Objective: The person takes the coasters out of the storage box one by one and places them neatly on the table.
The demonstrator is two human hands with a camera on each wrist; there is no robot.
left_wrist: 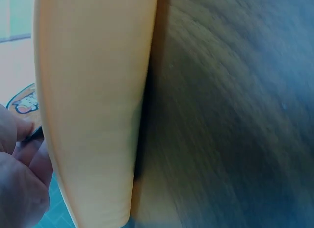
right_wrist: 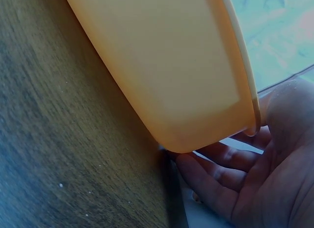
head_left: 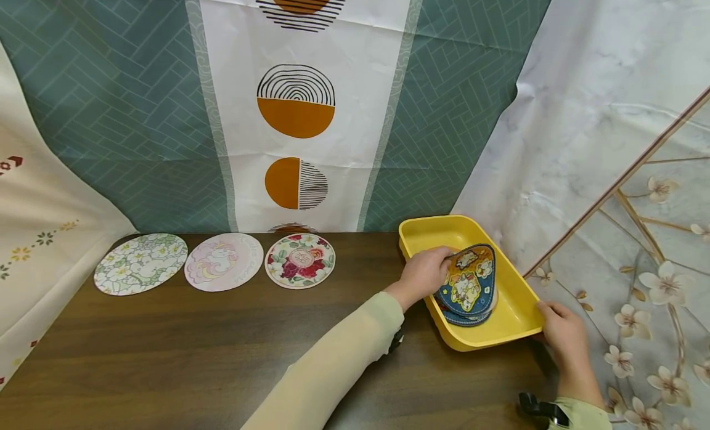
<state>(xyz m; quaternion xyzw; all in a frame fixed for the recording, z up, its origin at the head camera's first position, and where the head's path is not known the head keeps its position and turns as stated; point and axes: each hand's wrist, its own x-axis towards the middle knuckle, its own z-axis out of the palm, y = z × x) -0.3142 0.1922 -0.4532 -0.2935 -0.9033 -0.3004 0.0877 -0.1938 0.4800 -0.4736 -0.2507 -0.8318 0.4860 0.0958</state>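
My left hand [head_left: 424,273] reaches over the near-left rim of a yellow plastic bin [head_left: 516,319]. Between thumb and fingers it pinches the edge of a blue and orange mat [head_left: 466,282] with cartoon figures and rounded corners. Other mats lie beneath it, mostly covered. In the left wrist view, the bin's outer wall [left_wrist: 93,110] hides part of the hand [left_wrist: 22,174] and mat. My right hand [head_left: 566,331] grips the bin's near-right corner. The right wrist view has its fingers [right_wrist: 211,186] curled beneath that corner, with the thumb side up at the rim.
Three round printed mats lie in a row along the table's back edge: a green floral one [head_left: 141,263], a pink unicorn one [head_left: 224,262] and a red rose one [head_left: 300,261]. Patterned cloth [head_left: 355,190] hangs behind the brown wooden table [head_left: 194,350]; floral fabric [head_left: 627,263] borders the right.
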